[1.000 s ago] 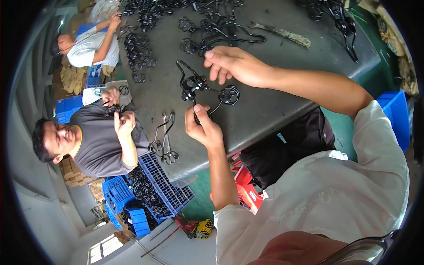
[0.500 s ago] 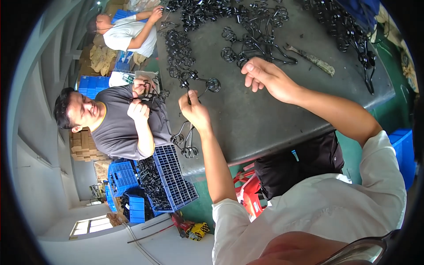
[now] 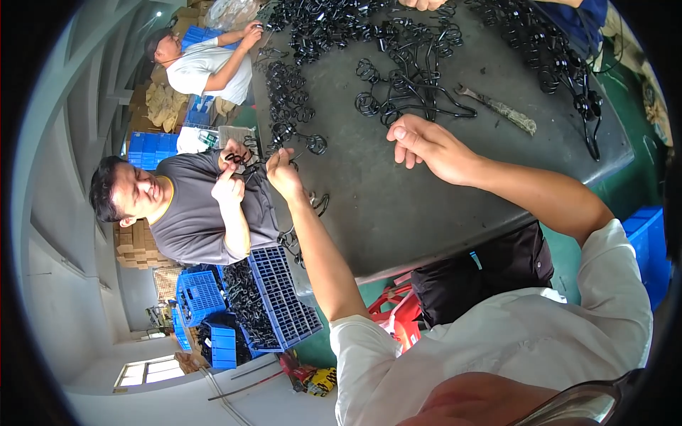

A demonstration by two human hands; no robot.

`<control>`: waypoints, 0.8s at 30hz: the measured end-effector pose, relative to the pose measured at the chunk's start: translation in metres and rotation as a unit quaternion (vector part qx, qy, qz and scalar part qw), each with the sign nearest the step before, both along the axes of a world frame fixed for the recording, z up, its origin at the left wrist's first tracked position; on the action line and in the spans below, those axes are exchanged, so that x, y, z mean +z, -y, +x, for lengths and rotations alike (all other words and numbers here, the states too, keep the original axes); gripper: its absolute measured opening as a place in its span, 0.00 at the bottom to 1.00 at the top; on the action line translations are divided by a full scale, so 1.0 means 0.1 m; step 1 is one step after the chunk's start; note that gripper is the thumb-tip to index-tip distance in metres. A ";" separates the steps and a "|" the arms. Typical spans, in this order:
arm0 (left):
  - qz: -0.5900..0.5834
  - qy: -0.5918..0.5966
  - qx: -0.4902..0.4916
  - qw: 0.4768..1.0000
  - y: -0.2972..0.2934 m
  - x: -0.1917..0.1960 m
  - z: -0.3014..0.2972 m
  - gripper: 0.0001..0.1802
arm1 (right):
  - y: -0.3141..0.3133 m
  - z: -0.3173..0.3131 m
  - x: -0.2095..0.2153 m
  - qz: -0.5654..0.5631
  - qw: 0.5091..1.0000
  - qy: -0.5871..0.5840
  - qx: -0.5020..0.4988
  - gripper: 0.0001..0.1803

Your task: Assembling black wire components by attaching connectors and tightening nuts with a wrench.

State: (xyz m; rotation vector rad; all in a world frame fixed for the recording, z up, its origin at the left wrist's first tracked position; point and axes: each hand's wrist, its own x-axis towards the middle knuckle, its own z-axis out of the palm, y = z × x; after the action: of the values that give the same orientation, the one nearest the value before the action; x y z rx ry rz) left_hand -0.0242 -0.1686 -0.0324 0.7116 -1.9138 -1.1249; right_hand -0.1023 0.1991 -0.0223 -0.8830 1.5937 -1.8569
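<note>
Your left hand (image 3: 283,172) pinches a black wire part (image 3: 285,133), likely so its coil (image 3: 316,145) projects freely; your half-open right hand (image 3: 435,148) holds nothing.

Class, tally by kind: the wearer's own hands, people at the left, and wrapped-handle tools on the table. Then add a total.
Wearer's hands: 2 (left hand, right hand)
People at left: 2 (dark shirt, white shirt)
Wrapped-handle tool: 1
Total: 5
Black parts overlap too much to count, so they are left out.
</note>
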 end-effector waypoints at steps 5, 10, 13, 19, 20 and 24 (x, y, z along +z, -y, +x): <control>0.073 -0.025 -0.018 0.997 0.25 -0.02 -0.01 0.12 | 0.00 0.03 0.05 0.015 1.000 -0.006 0.006 0.30; 0.141 -0.024 -0.047 0.989 0.33 -0.07 -0.10 0.12 | -0.02 0.02 0.07 0.022 1.000 -0.013 0.006 0.30; 0.179 -0.013 -0.038 0.983 0.35 -0.09 -0.18 0.13 | -0.03 0.02 0.06 0.024 1.000 -0.013 0.008 0.30; 0.244 0.025 -0.028 0.969 0.57 -0.13 -0.38 0.14 | -0.04 0.02 0.06 0.025 0.999 -0.026 -0.001 0.29; 0.254 0.023 -0.042 0.966 0.75 -0.14 -0.33 0.14 | -0.01 0.05 0.07 0.019 0.999 -0.036 -0.004 0.28; 0.158 0.062 -0.043 0.985 0.99 -0.13 -0.33 0.14 | -0.02 0.05 0.09 0.025 0.999 -0.036 0.004 0.28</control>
State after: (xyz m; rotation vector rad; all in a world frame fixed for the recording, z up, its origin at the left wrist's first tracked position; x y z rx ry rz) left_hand -0.0574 -0.2677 -0.0453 0.8954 -1.9044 -1.4899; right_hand -0.0968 0.2012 -0.0134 -0.9418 1.6695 -1.7915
